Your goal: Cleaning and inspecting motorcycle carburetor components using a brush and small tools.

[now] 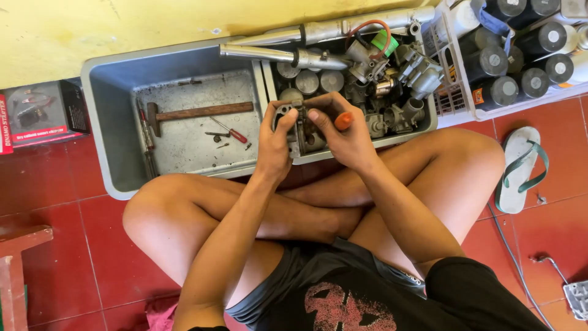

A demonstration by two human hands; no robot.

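I sit cross-legged on the red tile floor [49, 184]. The grey tray [104, 129] stands on it just before my knees. Left of the tray lies a boxed part [43, 113]; right of it a white crate [456, 101] of cans, then a sandal [519, 168]. A hose [511, 245] runs behind the sandal, toward me.
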